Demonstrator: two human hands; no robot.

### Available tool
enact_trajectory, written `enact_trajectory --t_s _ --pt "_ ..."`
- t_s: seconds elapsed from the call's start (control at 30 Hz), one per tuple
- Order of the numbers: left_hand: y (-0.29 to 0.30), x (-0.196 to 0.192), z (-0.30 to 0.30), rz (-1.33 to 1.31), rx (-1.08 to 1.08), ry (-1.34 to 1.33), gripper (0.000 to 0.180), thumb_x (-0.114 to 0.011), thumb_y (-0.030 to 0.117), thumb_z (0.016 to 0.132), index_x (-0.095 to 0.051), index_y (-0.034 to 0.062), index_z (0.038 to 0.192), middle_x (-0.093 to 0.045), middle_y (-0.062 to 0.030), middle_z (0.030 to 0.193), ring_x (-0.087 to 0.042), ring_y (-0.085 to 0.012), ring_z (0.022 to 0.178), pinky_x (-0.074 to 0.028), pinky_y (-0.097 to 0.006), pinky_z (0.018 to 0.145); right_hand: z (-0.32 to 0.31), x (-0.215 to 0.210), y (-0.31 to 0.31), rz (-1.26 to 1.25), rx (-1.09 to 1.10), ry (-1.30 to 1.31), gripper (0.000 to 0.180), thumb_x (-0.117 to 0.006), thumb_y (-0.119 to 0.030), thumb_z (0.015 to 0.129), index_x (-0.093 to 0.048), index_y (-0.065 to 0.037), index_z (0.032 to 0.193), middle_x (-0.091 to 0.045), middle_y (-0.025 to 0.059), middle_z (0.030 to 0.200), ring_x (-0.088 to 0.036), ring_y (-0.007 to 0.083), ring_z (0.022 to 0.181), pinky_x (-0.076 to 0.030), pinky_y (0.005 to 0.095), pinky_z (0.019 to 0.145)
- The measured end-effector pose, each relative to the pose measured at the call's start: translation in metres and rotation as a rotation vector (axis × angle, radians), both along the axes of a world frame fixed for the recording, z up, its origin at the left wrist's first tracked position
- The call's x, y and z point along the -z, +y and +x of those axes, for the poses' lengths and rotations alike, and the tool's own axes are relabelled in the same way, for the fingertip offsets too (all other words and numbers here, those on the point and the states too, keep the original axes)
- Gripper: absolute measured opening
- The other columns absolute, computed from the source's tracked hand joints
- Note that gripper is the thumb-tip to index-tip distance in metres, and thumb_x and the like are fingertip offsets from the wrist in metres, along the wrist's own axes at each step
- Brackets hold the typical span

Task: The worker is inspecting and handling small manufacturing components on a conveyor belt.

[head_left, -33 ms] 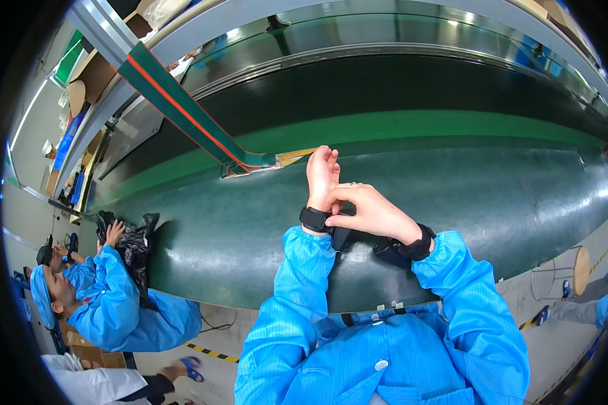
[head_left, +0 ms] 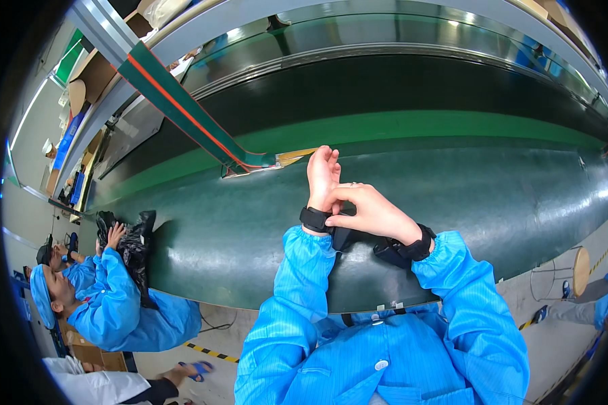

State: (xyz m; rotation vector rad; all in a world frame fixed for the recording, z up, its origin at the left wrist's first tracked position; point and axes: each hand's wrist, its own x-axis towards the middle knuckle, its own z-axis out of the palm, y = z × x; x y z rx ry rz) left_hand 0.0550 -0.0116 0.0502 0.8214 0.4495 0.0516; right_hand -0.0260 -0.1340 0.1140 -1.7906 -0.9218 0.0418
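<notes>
Centre of the frame: the person's left hand [head_left: 322, 177] is raised with the fingers pointing toward the top of the frame, loosely curled and gripping nothing. A black wrist strap [head_left: 315, 219] encircles the left wrist, just above the elastic cuff of the blue sleeve [head_left: 297, 283]. The right hand [head_left: 371, 212] lies across from the right, its fingertips [head_left: 336, 221] pinching the strap at the wrist; the thumb and forefinger are closed on the band. A second black strap [head_left: 412, 248] sits on the right wrist, with a loose black tab hanging between the two forearms.

Both hands are held over a dark green conveyor belt [head_left: 493, 202] that runs across the middle of the frame. A green guide rail with a red stripe [head_left: 182, 101] crosses diagonally from the upper left and ends beside a metal bracket [head_left: 250, 169] left of the hands.

Lower left: a co-worker in blue clothing [head_left: 108, 297] handles black material [head_left: 132, 243] at the belt edge. Lower right: a round stool [head_left: 577, 270] stands on the floor.
</notes>
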Motion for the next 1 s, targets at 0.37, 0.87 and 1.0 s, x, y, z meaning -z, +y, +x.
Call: enact_trajectory --t_s 0.37,0.87,1.0 --pt "-0.009 -0.015 -0.008 0.378 -0.110 -0.218 0.021 -0.057 0.019 0.088 -0.052 0.0058 0.104 -0.057 -0.0029 0.094 -0.059 -0.0122 0.085 -0.043 -0.025 0.066 0.001 0.002 -0.005 -0.128 -0.050 -0.389 0.021 -0.068 -0.012 0.078 -0.066 -0.013 0.099 -0.062 0.0016 0.089 -0.058 0.0199 0.089 -0.037 0.0362 0.093" --pt "-0.024 -0.037 -0.022 2.202 -0.263 -0.799 0.013 -0.065 0.013 0.072 -0.054 0.0141 0.079 -0.050 0.0004 0.075 -0.058 -0.0152 0.066 -0.048 -0.029 0.054 0.003 -0.016 -0.023 -0.392 -0.092 -0.140 0.016 -0.070 -0.016 0.075 -0.064 -0.009 0.088 -0.062 0.0041 0.074 -0.059 0.0214 0.072 -0.045 0.0353 0.075" --pt "-0.020 -0.041 -0.022 2.199 -0.308 -0.776 0.015 -0.066 0.012 0.071 -0.054 0.0138 0.080 -0.050 0.0000 0.075 -0.058 -0.0155 0.066 -0.048 -0.029 0.053 -0.005 -0.011 -0.014 -0.327 -0.126 -0.268 0.029 -0.072 -0.017 0.073 -0.059 -0.010 0.098 -0.061 0.0053 0.075 -0.060 0.0231 0.077 -0.044 0.0359 0.075"
